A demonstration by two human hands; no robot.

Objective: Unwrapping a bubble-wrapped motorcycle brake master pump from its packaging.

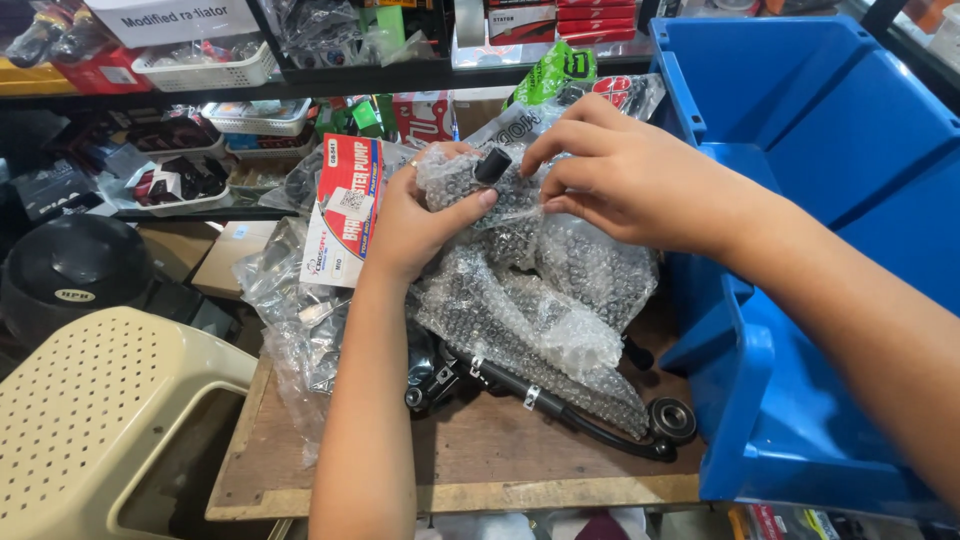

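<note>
On a worn wooden table (470, 455) beside a big blue plastic bin (840, 200), the left hand (420, 225) grips a bubble-wrapped black metal part (500, 200) (cap exposed); the right hand (625, 175) pinches its wrap.

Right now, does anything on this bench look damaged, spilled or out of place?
Nothing looks damaged or spilled. The left hand and right hand hold a bubble-wrapped part whose black end pokes out; a black hose assembly lies half uncovered on the wooden board.

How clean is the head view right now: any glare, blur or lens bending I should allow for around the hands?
Head view: sharp on the left hand and right hand; bubble wrap glints in small highlights only; blue bin edges lean outward, wide-angle distortion; shelves at upper left sit darker.
</note>
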